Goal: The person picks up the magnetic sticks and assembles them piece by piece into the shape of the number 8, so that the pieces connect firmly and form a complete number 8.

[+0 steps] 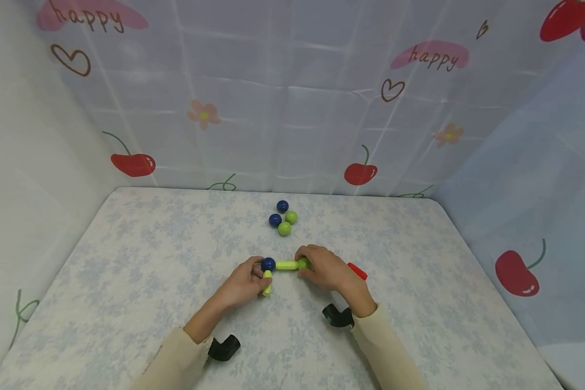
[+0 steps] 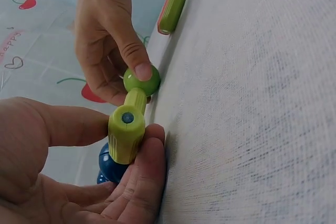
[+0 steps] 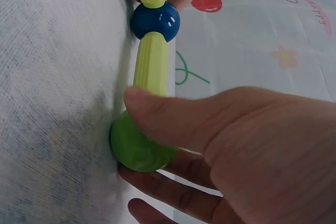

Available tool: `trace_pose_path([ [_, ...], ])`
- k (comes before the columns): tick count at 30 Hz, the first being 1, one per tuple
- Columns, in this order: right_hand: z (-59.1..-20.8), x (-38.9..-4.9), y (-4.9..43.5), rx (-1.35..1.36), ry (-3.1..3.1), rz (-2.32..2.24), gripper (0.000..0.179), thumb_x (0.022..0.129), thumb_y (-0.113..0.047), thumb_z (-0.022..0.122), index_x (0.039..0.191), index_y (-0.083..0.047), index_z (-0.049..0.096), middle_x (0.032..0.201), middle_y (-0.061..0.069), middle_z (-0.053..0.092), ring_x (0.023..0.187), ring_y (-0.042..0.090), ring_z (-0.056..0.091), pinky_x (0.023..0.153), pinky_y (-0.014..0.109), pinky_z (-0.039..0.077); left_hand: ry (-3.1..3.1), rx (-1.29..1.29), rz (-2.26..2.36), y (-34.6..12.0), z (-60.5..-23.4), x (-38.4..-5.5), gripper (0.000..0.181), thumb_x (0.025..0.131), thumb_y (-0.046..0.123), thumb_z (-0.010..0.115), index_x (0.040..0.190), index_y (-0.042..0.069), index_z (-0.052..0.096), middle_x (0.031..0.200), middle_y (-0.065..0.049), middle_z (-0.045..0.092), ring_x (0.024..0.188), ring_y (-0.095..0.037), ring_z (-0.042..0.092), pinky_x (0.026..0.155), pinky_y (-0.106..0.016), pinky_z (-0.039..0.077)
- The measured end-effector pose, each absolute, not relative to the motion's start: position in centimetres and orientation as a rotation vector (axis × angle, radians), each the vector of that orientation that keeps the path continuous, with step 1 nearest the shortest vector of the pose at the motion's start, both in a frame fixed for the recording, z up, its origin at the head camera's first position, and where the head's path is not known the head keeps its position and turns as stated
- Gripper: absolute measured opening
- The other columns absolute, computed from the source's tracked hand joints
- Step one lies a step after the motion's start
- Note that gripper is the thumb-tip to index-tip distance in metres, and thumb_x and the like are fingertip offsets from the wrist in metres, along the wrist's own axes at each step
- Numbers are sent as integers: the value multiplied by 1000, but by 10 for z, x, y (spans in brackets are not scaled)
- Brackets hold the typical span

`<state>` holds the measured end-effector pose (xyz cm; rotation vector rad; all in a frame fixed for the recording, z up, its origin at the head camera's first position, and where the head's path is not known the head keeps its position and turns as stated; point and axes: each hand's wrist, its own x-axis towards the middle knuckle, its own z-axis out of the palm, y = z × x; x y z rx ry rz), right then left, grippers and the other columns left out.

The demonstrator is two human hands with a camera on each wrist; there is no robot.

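Note:
My left hand [image 1: 244, 281] pinches a yellow-green rod [image 2: 126, 135] between thumb and fingers, the rod's end with a round grey dot facing the left wrist camera. That rod meets a dark blue ball [image 1: 268, 264], where a second yellow-green rod [image 1: 286, 265] also joins and runs right. At this second rod's far end is a green ball [image 3: 139, 145], gripped by the thumb and fingers of my right hand [image 1: 324, 266]. The joined pieces form a corner shape low over the table. Part of the green ball is hidden by the right hand in the head view.
Two blue balls [image 1: 275, 220] and two green balls [image 1: 285, 229] sit together farther back on the patterned table [image 1: 175, 238]. A red piece [image 1: 357, 271] lies beside my right wrist, partly hidden. A green rod [image 2: 172, 13] shows beyond the right hand. Printed curtains surround the table.

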<state>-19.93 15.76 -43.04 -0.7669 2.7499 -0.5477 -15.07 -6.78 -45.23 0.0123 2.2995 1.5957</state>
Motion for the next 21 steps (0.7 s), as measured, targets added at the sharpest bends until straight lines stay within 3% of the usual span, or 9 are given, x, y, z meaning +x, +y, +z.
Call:
trace_pose_path([
  [8,-420,-202,162,-741,2726,-643,32,97,-24,69,124,-8,64,119,6,67,106,23,64,91,41,52,2275,-2,1613,-69,-453,-150,53,98,11,63,146,3,42,113,-16,57,83,-18,63,70,-33,55],
  [21,-410,-236,150,-821,2719,-646,36,100,-22,64,130,-2,59,128,15,63,106,29,65,91,43,54,2191,27,1687,-71,-457,-152,54,100,9,60,149,6,39,107,-14,55,78,-18,61,69,-33,54],
])
